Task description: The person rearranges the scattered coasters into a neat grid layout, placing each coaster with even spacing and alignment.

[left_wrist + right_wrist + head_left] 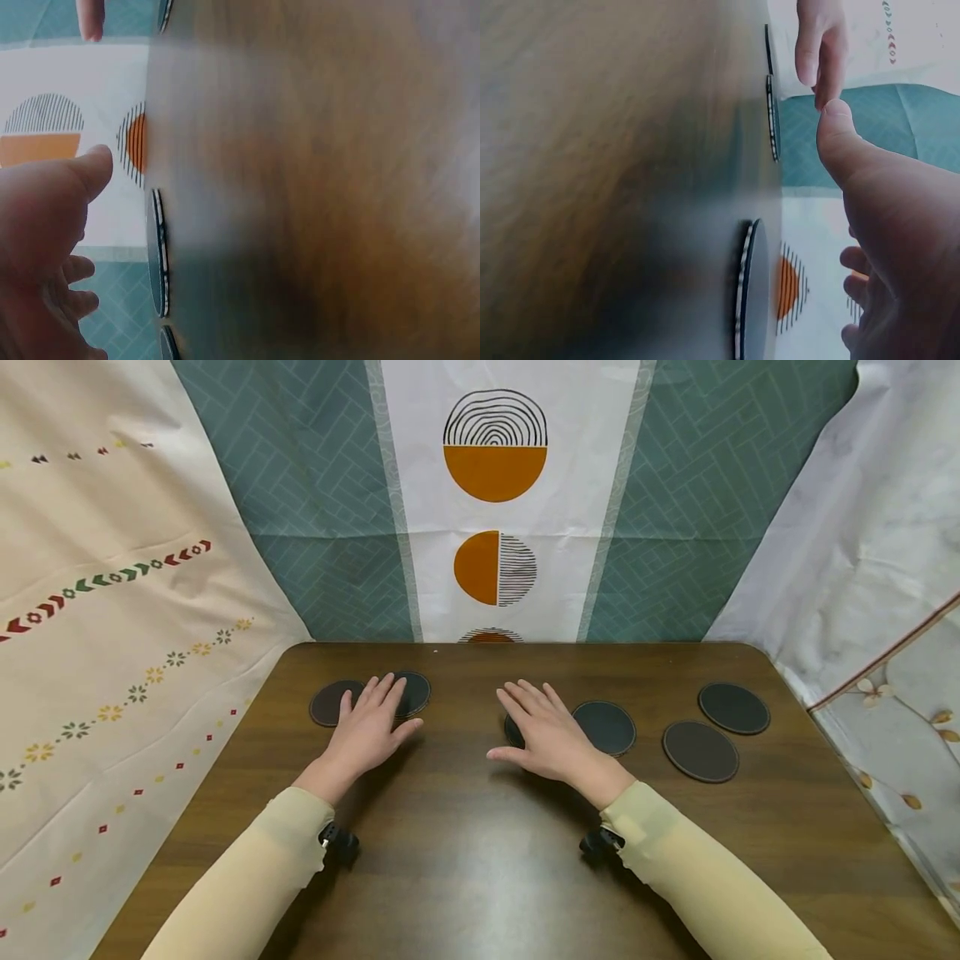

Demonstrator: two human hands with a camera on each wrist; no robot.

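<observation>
Both hands hold nothing, their fingers straight and spread above the table. The left hand [367, 727] is over the far left of the table, palm down, overlapping a dark green coaster [415, 695] in the head view. Beside it lies a dark brown round coaster [330, 704] with a stitched rim. My right hand [551, 735] is right of the middle and partly hides another dark coaster [512, 732]. Just right of that hand lies a black-green coaster [606, 727]. In the right wrist view a gap shows between the right thumb [838, 135] and the coaster [757, 300] on the tabletop.
Farther right are a brown coaster [701, 752] and a dark green one [733, 707], close together. The brown wooden table [465, 877] ends at a patterned hanging cloth [495, 518] behind. Pale cloths flank it, a cream one [112, 610] on the left.
</observation>
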